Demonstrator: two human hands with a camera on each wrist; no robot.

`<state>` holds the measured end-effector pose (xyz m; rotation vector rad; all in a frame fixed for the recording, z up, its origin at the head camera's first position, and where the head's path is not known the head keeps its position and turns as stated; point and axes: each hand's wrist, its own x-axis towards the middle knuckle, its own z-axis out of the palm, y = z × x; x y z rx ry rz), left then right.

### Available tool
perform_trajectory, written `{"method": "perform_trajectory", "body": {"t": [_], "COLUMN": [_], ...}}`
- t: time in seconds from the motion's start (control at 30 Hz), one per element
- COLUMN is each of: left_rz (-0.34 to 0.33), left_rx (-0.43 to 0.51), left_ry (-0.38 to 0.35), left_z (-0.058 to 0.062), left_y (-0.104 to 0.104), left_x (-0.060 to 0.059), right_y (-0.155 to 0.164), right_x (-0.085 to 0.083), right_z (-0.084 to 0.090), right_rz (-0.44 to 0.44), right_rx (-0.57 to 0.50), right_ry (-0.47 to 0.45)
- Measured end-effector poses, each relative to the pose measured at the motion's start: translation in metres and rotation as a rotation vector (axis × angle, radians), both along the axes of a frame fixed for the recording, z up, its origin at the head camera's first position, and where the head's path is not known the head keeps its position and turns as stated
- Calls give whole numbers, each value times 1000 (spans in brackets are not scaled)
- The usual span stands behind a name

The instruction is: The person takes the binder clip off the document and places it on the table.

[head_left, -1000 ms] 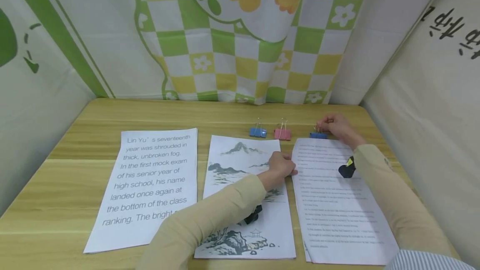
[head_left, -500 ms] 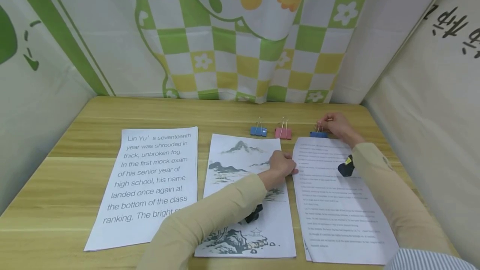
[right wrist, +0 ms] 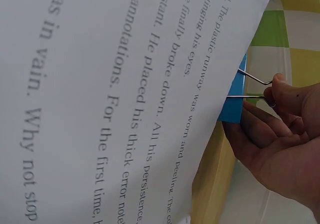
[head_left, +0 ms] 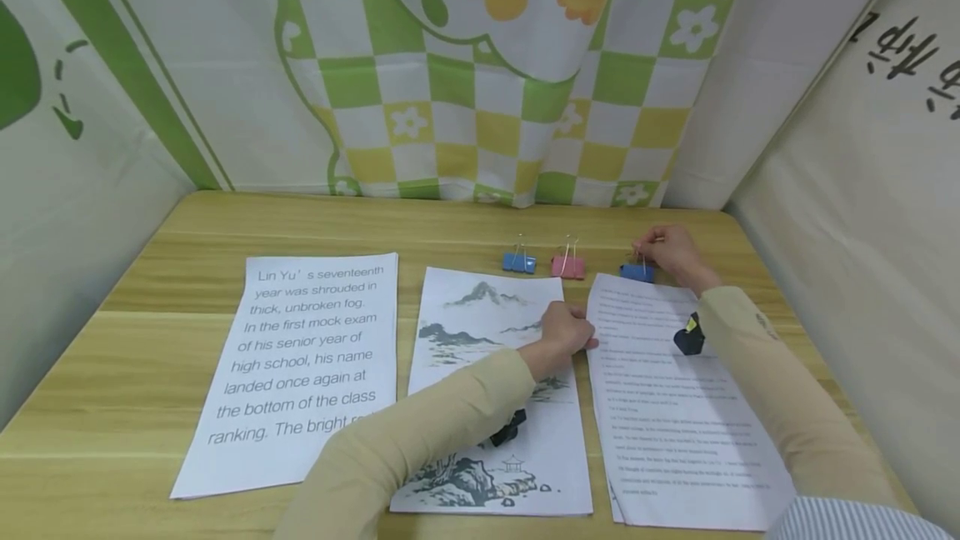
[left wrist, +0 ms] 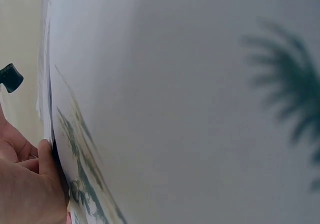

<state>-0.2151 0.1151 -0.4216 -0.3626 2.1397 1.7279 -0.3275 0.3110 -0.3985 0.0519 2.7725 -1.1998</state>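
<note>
In the head view, my right hand [head_left: 671, 252] pinches the wire handles of a blue binder clip [head_left: 637, 272] at the top edge of the right-hand stack of printed sheets [head_left: 675, 423]. The right wrist view shows my thumb against the wire handles [right wrist: 255, 77] and my fingers behind the blue clip body [right wrist: 234, 103]. Whether the clip bites the sheets is hard to tell. My left hand [head_left: 564, 330], fingers curled, holds the left edge of that stack. From the left wrist, my hand [left wrist: 30, 184] appears at the paper edges, partly out of frame.
Left of the right stack lies a stack topped by an ink landscape [head_left: 487, 407], under my left forearm. Large-print sheets [head_left: 307, 357] lie farther left. A second blue binder clip [head_left: 519, 262] and a pink one [head_left: 567, 266] stand behind, on the wooden table [head_left: 360, 223].
The gripped blue clip and its handles have shifted slightly, and more of its blue body shows above the sheets. My left hand has stayed at the stack's edge.
</note>
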Motion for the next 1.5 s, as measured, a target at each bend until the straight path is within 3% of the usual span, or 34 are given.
{"method": "perform_trajectory", "body": {"t": [0.27, 0.7, 1.2, 1.5], "left_rz": [-1, -27, -42, -41], "left_rx": [-18, -101, -104, -104], "left_ry": [36, 228, 257, 356], "left_z": [1, 5, 6, 2], "left_y": [0, -3, -9, -12], "left_x": [-1, 0, 1, -2], "right_y": [-2, -2, -6, -1], "right_x": [0, -3, -5, -6], "right_z": [0, -1, -2, -5], "right_rz": [23, 23, 30, 16], "right_rx": [-3, -5, 14, 46], "right_ry": [29, 9, 30, 7]}}
